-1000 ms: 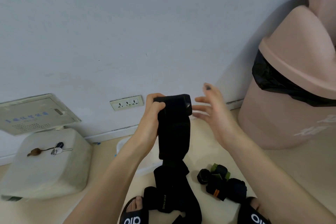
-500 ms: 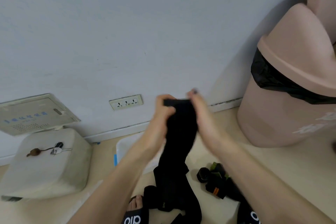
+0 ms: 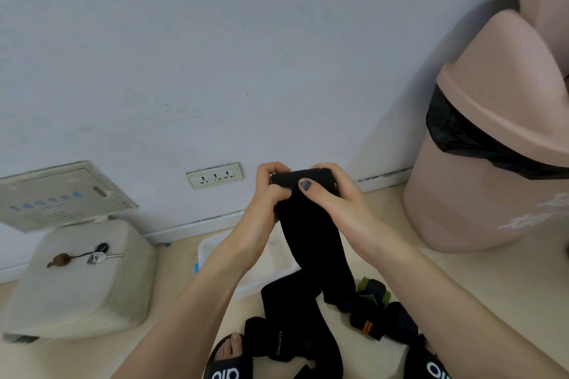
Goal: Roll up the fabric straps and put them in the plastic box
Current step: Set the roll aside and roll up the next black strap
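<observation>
Above pale floor, left hand [image 3: 271, 191] and right hand [image 3: 332, 197] grip rolled top of soft black strap [image 3: 311, 234].

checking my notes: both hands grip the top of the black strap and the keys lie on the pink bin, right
Not quite. Both hands, left hand and right hand, do grip the top of the black strap, but the head view shows the keys lying on the beige box, not the pink bin.

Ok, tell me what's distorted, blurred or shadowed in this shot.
Head view: wide-angle bending curves the baseboard and tilts the pink bin; the wall panel is smeared; soft even light; both hands, left hand and right hand, are sharp.
</observation>
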A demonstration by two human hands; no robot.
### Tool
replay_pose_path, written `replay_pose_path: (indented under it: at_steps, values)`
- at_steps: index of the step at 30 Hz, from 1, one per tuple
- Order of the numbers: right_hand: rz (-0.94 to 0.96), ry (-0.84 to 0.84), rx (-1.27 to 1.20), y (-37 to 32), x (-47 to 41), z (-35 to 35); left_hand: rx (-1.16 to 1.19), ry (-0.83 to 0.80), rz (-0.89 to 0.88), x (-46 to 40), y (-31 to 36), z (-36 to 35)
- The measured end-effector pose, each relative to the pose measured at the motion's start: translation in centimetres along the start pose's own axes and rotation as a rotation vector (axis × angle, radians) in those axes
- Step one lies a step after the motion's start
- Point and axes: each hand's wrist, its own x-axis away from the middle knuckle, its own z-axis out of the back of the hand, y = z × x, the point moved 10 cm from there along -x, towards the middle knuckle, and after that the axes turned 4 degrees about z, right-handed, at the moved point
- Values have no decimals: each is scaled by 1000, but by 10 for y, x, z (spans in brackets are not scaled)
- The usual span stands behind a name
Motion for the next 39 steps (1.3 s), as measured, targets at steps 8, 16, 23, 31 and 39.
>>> replay_pose_path:
  at_steps: [8,16,23,31,39]
  values:
    - [44,-66,-80,-5,1,0,9,45,75,0,-8,-1]
    - [-105,-82,-55,8,5,-7,-43,9,-37,3,9,-2]
    - [-11,-37,-92,3,-2,3,11,-53,37,3,-1,-7]
    - [55,-100,-93,-4,-1,0,19,-17,24,2,1,-5]
    - [-143,-122,-100,13,4,-6,42,-20,-42,4,11,-4]
